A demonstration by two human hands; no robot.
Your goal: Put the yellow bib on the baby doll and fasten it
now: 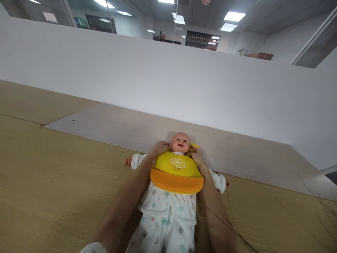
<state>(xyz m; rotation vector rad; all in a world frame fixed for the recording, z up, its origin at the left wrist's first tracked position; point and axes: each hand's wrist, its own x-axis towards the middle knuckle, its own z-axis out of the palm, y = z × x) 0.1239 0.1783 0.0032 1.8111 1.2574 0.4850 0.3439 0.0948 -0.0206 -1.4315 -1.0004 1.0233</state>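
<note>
- Forearms of mine come in from the lower edge, one on each side of the doll (171, 207). A bit of white sleeve (93, 247) shows at the left one.
- The doll lies on its back on the wooden surface (52, 182), with the legs toward me and the head away from me. It wears a white suit with small coloured prints, and its arms are spread out to both sides.
- The bib (176, 172) lies on the doll's chest. The upper part is yellow with a drawing of a lemon slice, and the lower part is an orange pocket that curves toward me.
- My left hand (159, 147) is at the doll's neck, just beside its cheek, and touches the top corner of the bib. The fingers are curled, but their tips are hidden behind the neck, so I cannot tell if they grip anything.
- My right hand (197, 158) is at the other side of the neck, with the palm on the edge of the bib. Its fingers are closed on the yellow strap (194, 145), which sticks out beside the doll's ear.
- Behind the doll's head lies a paler grey board (118, 126). It reaches as far as a long white wall (168, 77).
- Over the top of the wall I see a ceiling with lit panel lights (234, 16) and some dark shelves (201, 39) far back.
</note>
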